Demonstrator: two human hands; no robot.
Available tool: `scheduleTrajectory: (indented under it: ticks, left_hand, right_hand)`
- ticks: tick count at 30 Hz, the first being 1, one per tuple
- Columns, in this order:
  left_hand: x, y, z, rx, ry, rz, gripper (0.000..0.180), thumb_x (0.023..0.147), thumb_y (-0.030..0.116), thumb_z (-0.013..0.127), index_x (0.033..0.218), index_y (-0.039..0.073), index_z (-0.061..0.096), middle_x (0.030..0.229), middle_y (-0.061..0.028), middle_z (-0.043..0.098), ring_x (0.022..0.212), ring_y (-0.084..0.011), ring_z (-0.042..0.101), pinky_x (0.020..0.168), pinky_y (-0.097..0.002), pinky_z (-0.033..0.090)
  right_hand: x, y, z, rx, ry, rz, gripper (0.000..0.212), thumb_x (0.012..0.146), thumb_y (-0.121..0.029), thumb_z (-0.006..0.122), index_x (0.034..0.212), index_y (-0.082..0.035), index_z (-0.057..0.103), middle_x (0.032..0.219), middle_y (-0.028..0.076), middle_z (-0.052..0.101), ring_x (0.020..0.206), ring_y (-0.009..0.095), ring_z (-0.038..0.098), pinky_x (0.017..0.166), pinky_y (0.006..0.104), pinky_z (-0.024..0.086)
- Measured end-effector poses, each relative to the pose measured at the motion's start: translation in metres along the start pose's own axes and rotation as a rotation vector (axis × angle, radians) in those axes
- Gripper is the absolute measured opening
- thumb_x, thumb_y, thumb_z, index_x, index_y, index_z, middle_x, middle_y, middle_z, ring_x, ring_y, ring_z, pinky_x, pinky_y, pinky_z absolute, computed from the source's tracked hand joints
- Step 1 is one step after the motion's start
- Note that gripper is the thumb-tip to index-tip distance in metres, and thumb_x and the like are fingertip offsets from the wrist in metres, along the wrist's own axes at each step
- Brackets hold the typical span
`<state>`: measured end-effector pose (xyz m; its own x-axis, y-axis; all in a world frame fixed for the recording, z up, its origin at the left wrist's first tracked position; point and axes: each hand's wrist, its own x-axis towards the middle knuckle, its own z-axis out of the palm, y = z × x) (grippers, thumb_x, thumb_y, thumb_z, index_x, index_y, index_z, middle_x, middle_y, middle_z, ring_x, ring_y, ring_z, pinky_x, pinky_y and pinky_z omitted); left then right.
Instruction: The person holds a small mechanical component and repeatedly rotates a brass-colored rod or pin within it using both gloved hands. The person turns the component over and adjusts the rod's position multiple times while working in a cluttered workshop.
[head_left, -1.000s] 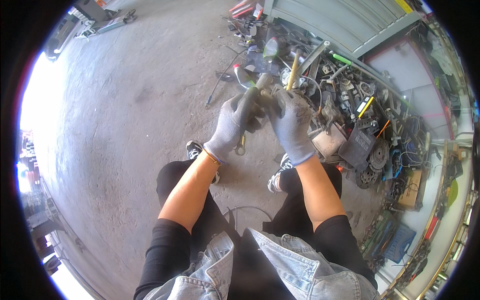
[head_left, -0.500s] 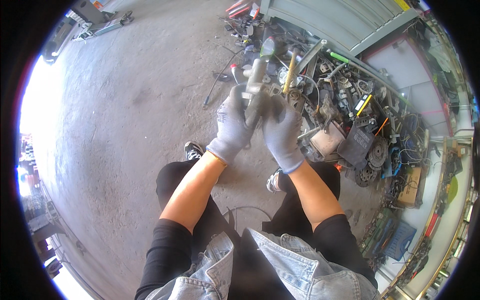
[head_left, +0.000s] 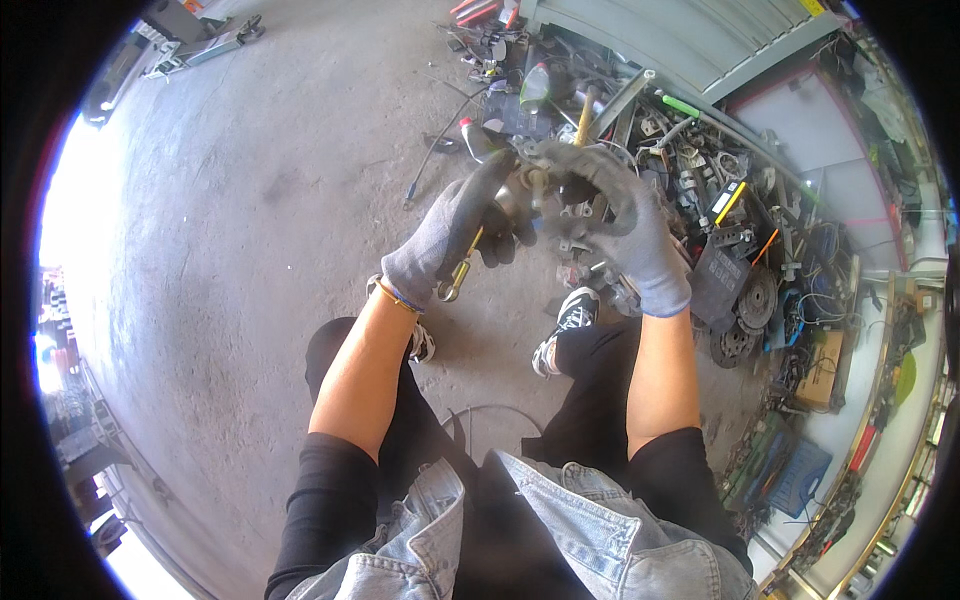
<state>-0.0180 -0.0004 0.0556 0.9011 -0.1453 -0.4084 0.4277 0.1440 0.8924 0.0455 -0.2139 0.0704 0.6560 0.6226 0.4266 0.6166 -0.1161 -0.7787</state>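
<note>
My left hand (head_left: 445, 225), in a grey work glove, is closed round a grey metal cylinder-like part (head_left: 518, 194); its exact kind I cannot make out. A thin brass-coloured piece with a ring-shaped end (head_left: 455, 280) shows beneath that hand near the wrist; whether the hand holds it I cannot tell. My right hand (head_left: 635, 220), gloved too, is just to the right of the part. Its fingers are curved and apart from the thumb, slightly blurred, with scrap visible through the gap. Whether its fingertips touch the part is unclear.
A heap of metal scrap (head_left: 690, 170) spreads ahead and to the right, with a yellow-handled tool (head_left: 585, 118), a clear bottle (head_left: 535, 88) and brake discs (head_left: 755, 303). A grey metal panel (head_left: 680, 45) stands behind it. Shelving runs along the right, near a blue case (head_left: 803, 478).
My hands have drawn apart; the right moved right and its fingers opened off the part. The part, upright between both hands before, is now tilted in my left hand.
</note>
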Motion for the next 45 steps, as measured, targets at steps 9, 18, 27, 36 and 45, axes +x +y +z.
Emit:
scheduleTrajectory:
  ticks: [9,18,27,36,45]
  left_hand:
    - [-0.004,0.006,0.001,0.086,-0.159,-0.05,0.078,0.097,0.08,0.034,0.103,0.01,0.068,0.075,-0.008,0.069,0.054,-0.0114,0.057,0.048,-0.0244,0.041]
    - [-0.003,-0.006,0.016,-0.053,-0.199,0.019,0.101,0.088,0.092,0.023,0.122,0.01,0.069,0.081,-0.0073,0.069,0.058,-0.0101,0.057,0.051,-0.0245,0.042]
    - [0.002,-0.029,0.026,-0.114,-0.216,0.316,0.086,0.092,0.075,0.047,0.135,0.002,0.062,0.085,-0.0074,0.068,0.063,-0.0111,0.06,0.056,-0.0251,0.046]
    - [0.001,-0.032,0.033,-0.163,-0.156,0.145,0.07,0.08,0.019,0.088,0.138,0.002,0.053,0.086,-0.0035,0.069,0.066,-0.0048,0.06,0.054,-0.0202,0.044]
    - [0.005,-0.033,0.038,-0.168,-0.103,0.185,0.066,0.08,0.027,0.09,0.127,-0.003,0.056,0.087,-0.0047,0.069,0.064,-0.0056,0.06,0.054,-0.0215,0.046]
  right_hand:
    - [-0.011,0.001,-0.001,0.195,-0.083,0.267,0.063,0.066,0.004,0.088,0.126,-0.007,0.07,0.116,0.006,0.062,0.104,0.018,0.065,0.092,0.0291,0.054]
    - [-0.003,0.002,0.008,-0.146,0.129,-0.007,0.04,0.064,-0.002,0.086,0.1,-0.006,0.071,0.104,0.008,0.066,0.098,0.03,0.064,0.091,0.0408,0.05]
    - [0.006,0.002,0.026,-0.177,0.309,-0.068,0.037,0.071,-0.015,0.087,0.103,-0.008,0.07,0.097,0.007,0.066,0.09,0.029,0.063,0.085,0.0397,0.05]
    - [0.007,-0.009,0.039,-0.084,0.397,0.053,0.051,0.074,-0.005,0.087,0.12,-0.004,0.066,0.096,0.0,0.059,0.081,0.009,0.055,0.076,0.0247,0.049]
    - [0.012,-0.006,0.041,-0.125,0.456,0.15,0.046,0.083,-0.01,0.083,0.124,-0.004,0.063,0.078,-0.003,0.056,0.068,0.007,0.052,0.065,0.0227,0.044]
